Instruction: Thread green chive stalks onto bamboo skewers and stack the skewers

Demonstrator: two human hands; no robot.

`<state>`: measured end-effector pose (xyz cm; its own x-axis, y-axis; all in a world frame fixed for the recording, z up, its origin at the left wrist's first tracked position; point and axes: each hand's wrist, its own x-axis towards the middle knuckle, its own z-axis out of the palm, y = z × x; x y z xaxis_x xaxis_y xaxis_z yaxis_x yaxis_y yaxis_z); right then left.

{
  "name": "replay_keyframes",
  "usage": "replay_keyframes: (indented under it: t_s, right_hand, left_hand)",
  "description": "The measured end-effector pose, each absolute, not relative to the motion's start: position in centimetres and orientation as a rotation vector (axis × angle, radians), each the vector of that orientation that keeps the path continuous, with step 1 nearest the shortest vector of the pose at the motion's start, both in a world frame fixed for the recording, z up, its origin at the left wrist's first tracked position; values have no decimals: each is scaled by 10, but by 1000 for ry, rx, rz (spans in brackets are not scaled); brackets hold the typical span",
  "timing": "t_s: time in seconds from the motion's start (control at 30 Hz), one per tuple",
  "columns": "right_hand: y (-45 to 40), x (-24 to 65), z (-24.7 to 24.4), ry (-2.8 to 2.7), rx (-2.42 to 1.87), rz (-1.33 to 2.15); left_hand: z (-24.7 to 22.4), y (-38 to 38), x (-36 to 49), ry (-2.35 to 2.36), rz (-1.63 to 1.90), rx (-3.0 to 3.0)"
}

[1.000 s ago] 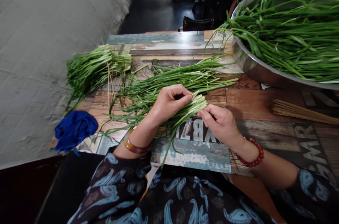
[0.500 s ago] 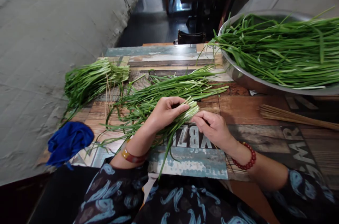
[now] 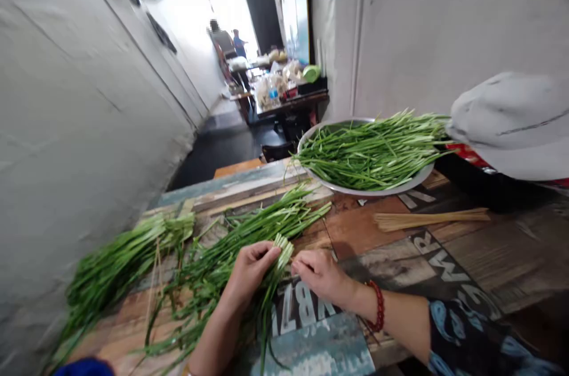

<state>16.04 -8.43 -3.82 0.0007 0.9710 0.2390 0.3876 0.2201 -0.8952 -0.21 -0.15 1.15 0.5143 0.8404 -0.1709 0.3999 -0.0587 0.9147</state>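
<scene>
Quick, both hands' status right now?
Left hand: closed, holding green stalks.
Right hand: closed near their pale ends; cannot tell if it holds anything.

Blue cloth point(image 3: 84, 367) (partly) beyond bottom edge

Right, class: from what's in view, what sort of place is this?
Probably a small eatery or its food-preparation area: the left hand grips green stalks, more are heaped in a metal basin, and farther down the narrow room a cluttered table holds a bottle.

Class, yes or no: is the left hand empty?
No, the left hand grips a bunch of greens near its pale ends.
</scene>
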Motion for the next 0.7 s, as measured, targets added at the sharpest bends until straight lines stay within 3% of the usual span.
replay_keyframes:
  t_s: [0.2, 0.33, 0.47, 0.7]
  right_hand:
    - [-79, 158, -33, -1497, -1330, 890]
    - [-78, 157, -36, -1554, -1363, 847]
    - [-75, 156, -38, -1595, -1373, 814]
    - [-72, 158, -36, -1641, -1397, 723]
  left_hand:
    - [24, 18, -9, 1012, 454, 1700]
    - [45, 46, -2, 1168, 561, 2058]
    - [56, 70, 30, 1153, 337, 2523]
    - [53, 82, 83, 1057, -31, 2823]
